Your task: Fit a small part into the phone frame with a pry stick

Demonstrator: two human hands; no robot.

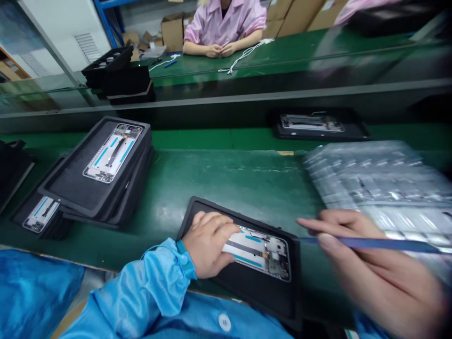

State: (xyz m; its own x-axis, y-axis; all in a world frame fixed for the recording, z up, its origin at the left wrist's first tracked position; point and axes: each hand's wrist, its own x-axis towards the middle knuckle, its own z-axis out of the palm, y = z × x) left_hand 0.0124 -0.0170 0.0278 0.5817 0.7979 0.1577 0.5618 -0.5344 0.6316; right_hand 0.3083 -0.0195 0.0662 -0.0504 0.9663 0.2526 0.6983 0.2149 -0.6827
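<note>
My left hand (208,245) lies low in the middle of the frame, fingers (226,230) pressed together and curled down flat on the left end of a phone frame (263,254). That frame sits in a black tray (247,292) on the green belt (229,179), and most of it stretches out to the right of my fingertips, uncovered. My right hand (367,263) is at lower right, blurred, just beside the tray's right edge and apart from the frame. Its thumb and fingers pinch blue tweezers (381,244), which run off to the right over the hand. Above that hand, at right, lies a blurred clear blister sheet (381,183). At left is a stack of trays (102,174) with another frame on top, and a lower tray in front of it. Another tray (318,125) rests farther up at right. At the top of the frame a person in pink (226,23) sits with hands clasped, white cables (247,54) beside them.
</note>
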